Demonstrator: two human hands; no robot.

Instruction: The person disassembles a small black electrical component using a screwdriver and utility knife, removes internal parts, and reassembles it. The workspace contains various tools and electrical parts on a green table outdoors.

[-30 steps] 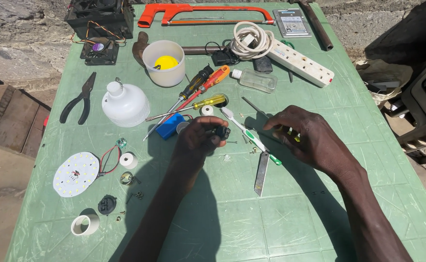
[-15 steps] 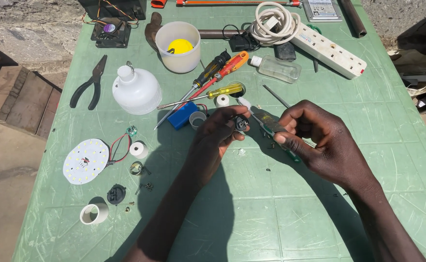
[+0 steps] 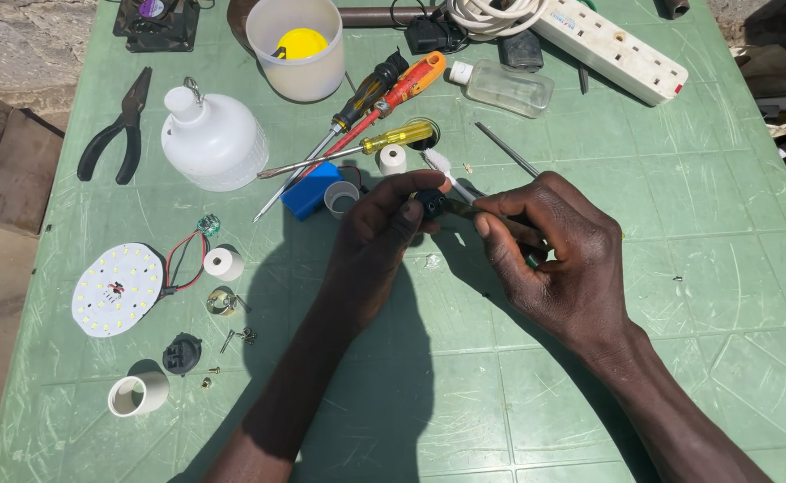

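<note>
Head view: the left hand [image 3: 384, 228] is gripping a small dark part [image 3: 429, 205] above the green tabletop [image 3: 679, 340], while the right hand [image 3: 558, 259], now closer, is pinching a thin tool [image 3: 457, 206] against it.

Black pliers [image 3: 115, 134], white bulb housing [image 3: 207, 139], round LED board [image 3: 117, 289], power strip [image 3: 609, 46].
</note>
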